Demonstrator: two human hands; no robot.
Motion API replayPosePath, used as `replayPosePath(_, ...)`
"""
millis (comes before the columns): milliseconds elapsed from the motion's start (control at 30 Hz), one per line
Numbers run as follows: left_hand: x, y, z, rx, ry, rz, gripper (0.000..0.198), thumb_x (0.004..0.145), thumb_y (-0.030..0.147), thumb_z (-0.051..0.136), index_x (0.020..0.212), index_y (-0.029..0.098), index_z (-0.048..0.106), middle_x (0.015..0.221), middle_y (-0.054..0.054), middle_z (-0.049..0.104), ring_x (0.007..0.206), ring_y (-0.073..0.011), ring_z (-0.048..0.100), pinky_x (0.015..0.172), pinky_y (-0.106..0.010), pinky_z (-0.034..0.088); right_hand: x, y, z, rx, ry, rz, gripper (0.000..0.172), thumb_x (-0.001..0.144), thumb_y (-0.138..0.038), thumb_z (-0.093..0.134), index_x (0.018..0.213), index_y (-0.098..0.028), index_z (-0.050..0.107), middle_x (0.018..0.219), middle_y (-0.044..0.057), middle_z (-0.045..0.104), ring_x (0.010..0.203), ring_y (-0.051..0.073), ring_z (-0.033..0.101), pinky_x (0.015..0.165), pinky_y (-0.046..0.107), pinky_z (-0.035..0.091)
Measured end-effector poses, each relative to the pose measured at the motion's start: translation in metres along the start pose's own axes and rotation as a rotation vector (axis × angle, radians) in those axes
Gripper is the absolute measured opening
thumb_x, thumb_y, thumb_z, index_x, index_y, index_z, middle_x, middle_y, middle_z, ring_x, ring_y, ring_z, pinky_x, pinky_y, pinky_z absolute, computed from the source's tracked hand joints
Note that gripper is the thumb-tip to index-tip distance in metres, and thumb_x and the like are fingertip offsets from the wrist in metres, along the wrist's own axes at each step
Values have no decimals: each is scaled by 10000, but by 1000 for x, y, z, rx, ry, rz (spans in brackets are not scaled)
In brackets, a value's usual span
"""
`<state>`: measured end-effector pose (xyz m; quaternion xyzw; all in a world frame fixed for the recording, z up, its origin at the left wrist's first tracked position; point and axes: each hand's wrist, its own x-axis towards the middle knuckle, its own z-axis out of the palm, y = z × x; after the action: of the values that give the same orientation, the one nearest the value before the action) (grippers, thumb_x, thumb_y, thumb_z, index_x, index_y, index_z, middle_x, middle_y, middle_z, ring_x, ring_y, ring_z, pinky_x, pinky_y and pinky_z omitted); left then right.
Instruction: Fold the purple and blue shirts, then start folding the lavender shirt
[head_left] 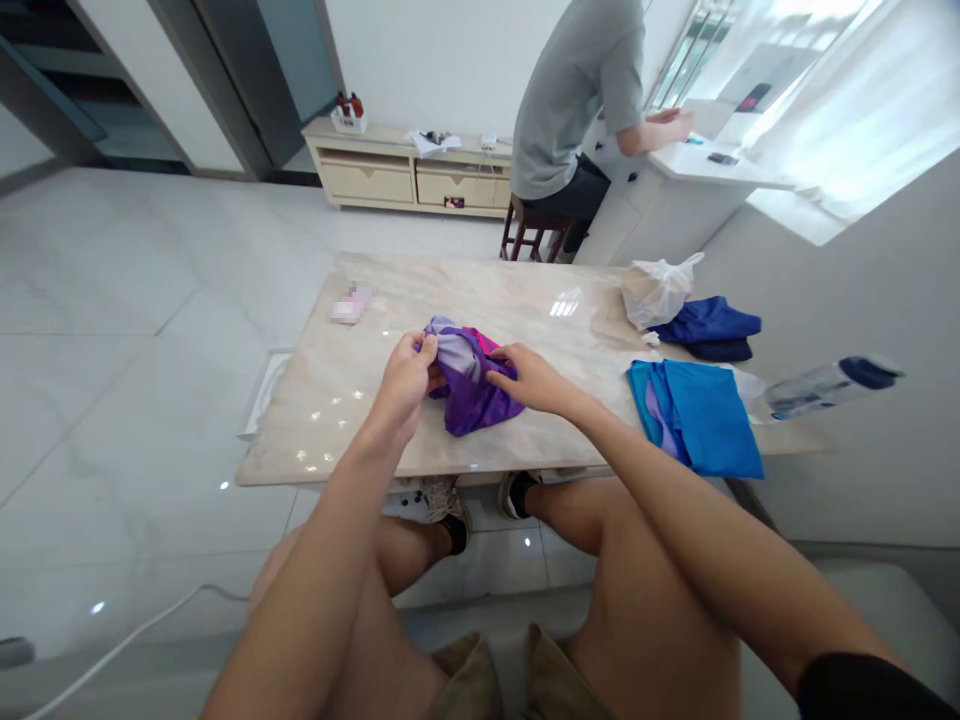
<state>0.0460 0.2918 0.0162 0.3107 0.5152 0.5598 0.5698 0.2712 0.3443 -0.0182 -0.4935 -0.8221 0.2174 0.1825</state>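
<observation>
A crumpled purple garment (471,385) with grey and pink parts lies on the marble table (360,400) in front of me. My left hand (409,375) is closed, pinching the garment's left edge. My right hand (525,378) grips its right side with the fingers curled into the cloth. Both forearms reach forward over my bare knees.
A folded blue cloth (694,412), a dark blue cloth (709,327), a white plastic bag (656,290) and a bottle (825,388) sit on the table's right side. Another person in a grey shirt (577,100) sits at a white counter behind. A low cabinet (409,175) stands at the back wall.
</observation>
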Motion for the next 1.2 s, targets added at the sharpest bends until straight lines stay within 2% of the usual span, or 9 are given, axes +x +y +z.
replayPosePath(100,-12,-2,-11,268,-218,26,228,1028,327,718,923,229,541,758,48,582,656,-122,568,636,-218,479,13,15,11,-178,-153,84,273,1104,-238,575,1238,-146,795,1333,179,793,1260,296,728,1154,398,523)
replayPosePath(233,-38,-9,-27,523,-999,-232,380,945,550,832,941,223,637,854,3,691,767,-163,660,726,-275,538,20,40,18,-323,-249,244,375,1076,-191,589,1409,-94,733,1438,220,743,1352,318,684,1184,390,492)
replayPosePath(300,-45,-13,-34,546,-1249,-403,450,918,652,824,969,231,673,966,-52,780,877,-218,747,821,-334,586,19,49,21,-332,-288,232,461,1032,-165,628,1484,-103,691,1491,212,707,1402,319,647,1219,398,469)
replayPosePath(367,-43,-18,-40,611,-1202,-368,428,956,660,760,996,239,691,1050,-82,820,987,-253,782,895,-359,594,20,54,26,-345,-310,186,482,973,-114,638,1446,-140,727,1574,200,643,1466,333,591,1261,428,439)
replayPosePath(567,-13,-40,-43,1271,-603,117,305,1090,411,538,1230,198,706,1287,-148,789,1209,-320,736,1056,-423,546,29,49,47,-388,-355,182,420,956,-156,620,1336,-190,796,1837,158,344,1622,433,400,1318,581,387)
replayPosePath(700,-9,-64,-35,1578,-626,202,468,1079,340,609,1491,119,628,1570,-248,641,1442,-393,629,1173,-487,499,30,46,54,-402,-438,227,564,1041,-194,547,1598,-119,596,1776,214,440,1598,375,467,1312,503,406)
replayPosePath(800,-10,-76,-31,1683,-627,244,561,1076,307,628,1619,179,563,1727,-222,509,1539,-413,540,1195,-515,492,29,52,44,-433,-430,312,608,1057,-257,593,1637,-82,531,1714,259,494,1542,359,542,1253,427,464)
replayPosePath(1000,-9,-74,-33,1802,-714,243,443,1063,220,623,1502,188,676,1472,-193,695,1368,-387,669,1085,-487,568,21,76,1,-517,-432,586,486,1021,-214,661,1452,10,688,1450,358,686,1311,419,737,1064,453,586)
replayPosePath(1200,-13,-66,-28,1793,-716,199,299,1034,209,631,1283,150,787,1395,-204,737,1273,-355,728,994,-398,567,20,67,8,-412,-440,379,546,1017,-146,641,1560,-100,666,1603,200,664,1476,297,650,1198,304,491)
